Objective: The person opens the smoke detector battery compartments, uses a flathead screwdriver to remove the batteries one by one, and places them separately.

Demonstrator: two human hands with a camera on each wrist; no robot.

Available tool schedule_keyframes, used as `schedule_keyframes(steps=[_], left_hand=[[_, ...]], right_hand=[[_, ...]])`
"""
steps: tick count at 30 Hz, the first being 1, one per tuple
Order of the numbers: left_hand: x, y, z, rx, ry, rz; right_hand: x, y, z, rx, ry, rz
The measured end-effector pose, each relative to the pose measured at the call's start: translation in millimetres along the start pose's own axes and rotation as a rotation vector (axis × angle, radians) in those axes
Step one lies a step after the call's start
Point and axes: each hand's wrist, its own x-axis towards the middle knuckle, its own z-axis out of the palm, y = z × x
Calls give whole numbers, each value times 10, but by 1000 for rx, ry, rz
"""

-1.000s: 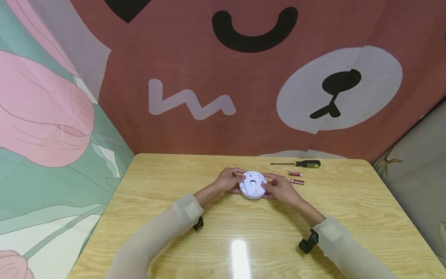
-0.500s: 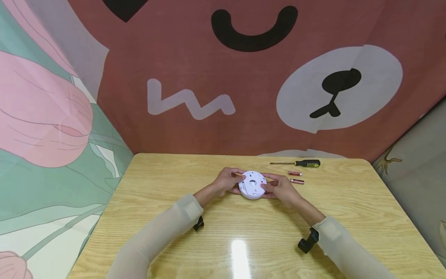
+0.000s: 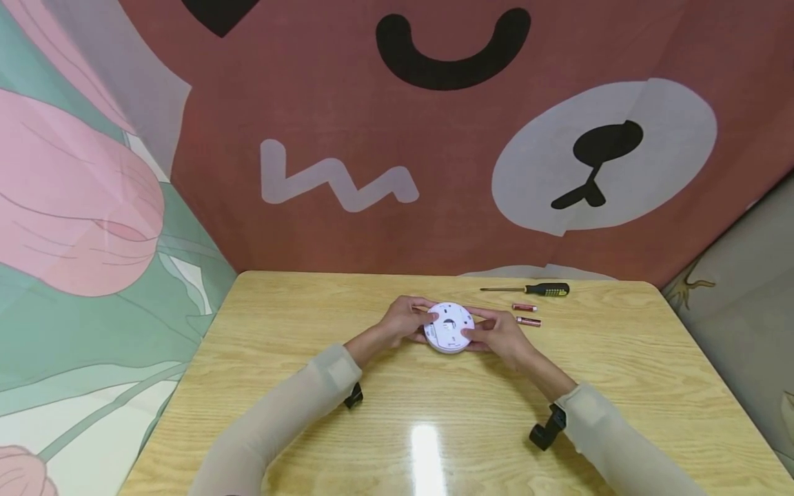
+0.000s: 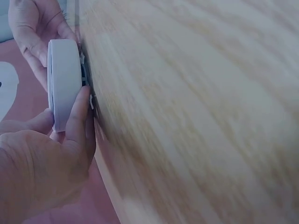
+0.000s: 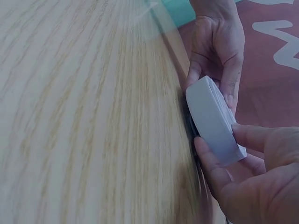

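Observation:
Between both hands is a round white smoke detector [image 3: 448,336], its flat back with a centre hole and small slots facing up. My left hand [image 3: 404,319] grips its left side, thumb on the upper face and fingers under the edge. On the opposite side my right hand [image 3: 504,336] pinches it the same way, thumb pressed near the rim. Seen edge-on in the left wrist view, the detector [image 4: 65,86] has a thick smooth white side wall, with dark parts showing on its underside. In the right wrist view the detector [image 5: 212,121] sits close over the wooden table [image 5: 93,121].
Two red batteries, one farther back [image 3: 524,308] and one nearer [image 3: 529,322], lie just beyond my right hand. Behind them is a screwdriver [image 3: 547,290] with a black and yellow handle. A printed cloth [image 3: 347,241] hangs along the table's back edge.
Both hands keep their hold on the smoke detector, which has shifted only very slightly to the left. Batteries and screwdriver lie as before.

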Motion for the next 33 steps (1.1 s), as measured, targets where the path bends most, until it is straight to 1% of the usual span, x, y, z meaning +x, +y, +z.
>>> schedule_keyframes(steps=[4,12,18,22,26,30,33], left_hand=[[-14,10,-10,-11,-10,0],[-21,11,-1,-25,-5,3],[-17,15,12,2,-4,-8],[-24,27,-5,17,-16,-12],[-36,42,-22,23,-25,0],[-29,30,-18,22,-18,19],[-23,19,-13,18,-15,21]], right_hand=[[16,4,2,7,9,7],[34,2,-6,20,32,28],[28,13,-11,45,35,38],[22,11,-1,48,41,38],[15,-2,5,35,51,40],[13,3,3,27,52,34],[13,8,1,22,46,27]])
